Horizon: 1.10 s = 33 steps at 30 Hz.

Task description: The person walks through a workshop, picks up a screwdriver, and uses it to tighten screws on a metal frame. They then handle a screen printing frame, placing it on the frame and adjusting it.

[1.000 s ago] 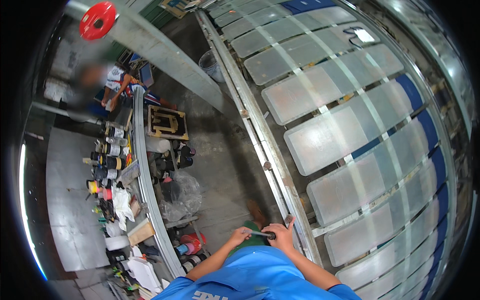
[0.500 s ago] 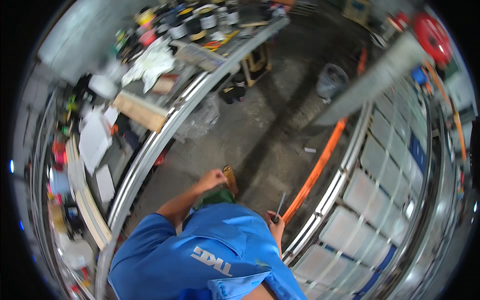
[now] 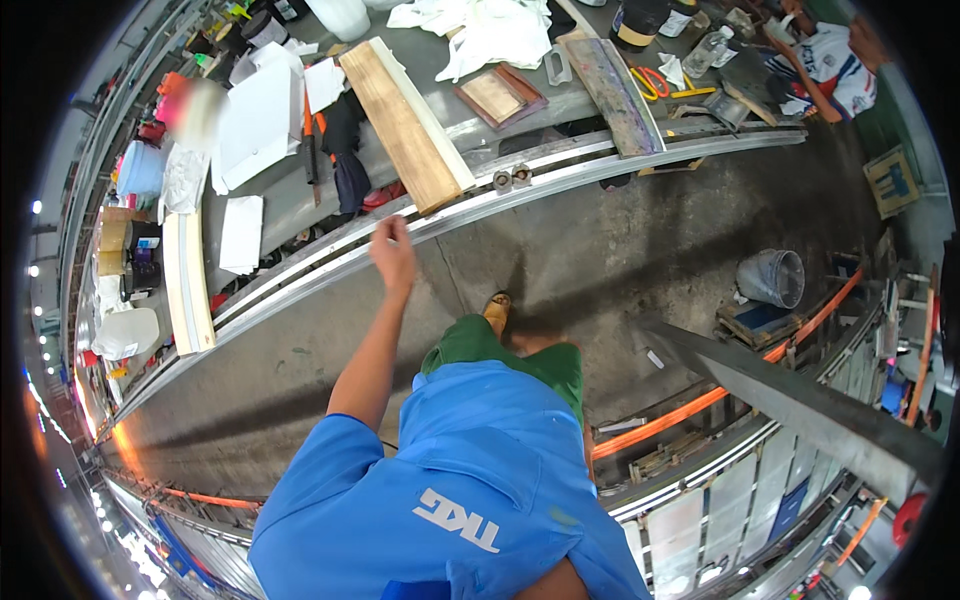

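My left hand (image 3: pixel 392 252) reaches out ahead, just short of the silver metal rail (image 3: pixel 330 262) on the near side of a long workbench. Its fingers are slightly bent and apart, and nothing shows in them. Closest to it on the bench is a long wooden board (image 3: pixel 400 130) with a pale strip along one side, its end lying over the rail. Two small round metal pieces (image 3: pixel 512 178) sit on the rail beside that board. My right hand is out of sight, hidden behind or below my body.
White sheets (image 3: pixel 258 125), a white cloth (image 3: pixel 480 35), orange-handled scissors (image 3: pixel 650 84) and several dark tubs cover the bench. Another person (image 3: pixel 835 65) is at its far right. A lined bucket (image 3: pixel 772 278), a grey post (image 3: pixel 800 400) and an orange rail (image 3: pixel 680 410) stand to the right.
My view has swung left toward the workbench. My left arm has stretched forward to the rail. My right hand, which held a thin screwdriver-like tool with a dark handle, has left the view.
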Available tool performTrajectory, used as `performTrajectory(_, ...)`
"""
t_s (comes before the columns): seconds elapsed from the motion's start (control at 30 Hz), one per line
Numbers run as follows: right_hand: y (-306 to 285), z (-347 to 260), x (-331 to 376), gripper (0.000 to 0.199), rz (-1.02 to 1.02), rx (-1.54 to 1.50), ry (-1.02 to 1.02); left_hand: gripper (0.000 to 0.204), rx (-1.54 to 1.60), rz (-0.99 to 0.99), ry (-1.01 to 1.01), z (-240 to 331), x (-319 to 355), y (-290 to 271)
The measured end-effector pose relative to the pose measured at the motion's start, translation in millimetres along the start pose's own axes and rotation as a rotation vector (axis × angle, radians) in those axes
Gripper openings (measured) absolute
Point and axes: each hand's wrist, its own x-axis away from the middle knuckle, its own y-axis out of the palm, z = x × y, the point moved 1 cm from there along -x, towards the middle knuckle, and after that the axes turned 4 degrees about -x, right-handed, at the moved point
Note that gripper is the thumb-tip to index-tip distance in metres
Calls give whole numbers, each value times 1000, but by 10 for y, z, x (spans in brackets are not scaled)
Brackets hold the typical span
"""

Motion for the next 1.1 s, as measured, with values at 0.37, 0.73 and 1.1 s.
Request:
performTrajectory(0.37, -604, -1065, -1948, 28, -108, 62, -172, 34, -281, 396, -345, -248, -826, 403)
performTrajectory(0.73, -601, -1535, -2519, 26, -254, -40, 3, 52, -167, 336, -477, -417, -749, 348)
performTrajectory(1.1, -627, -2863, -2886, 21, -236, 149, -66, 67, -447, 294, -549, -271, -782, 378)
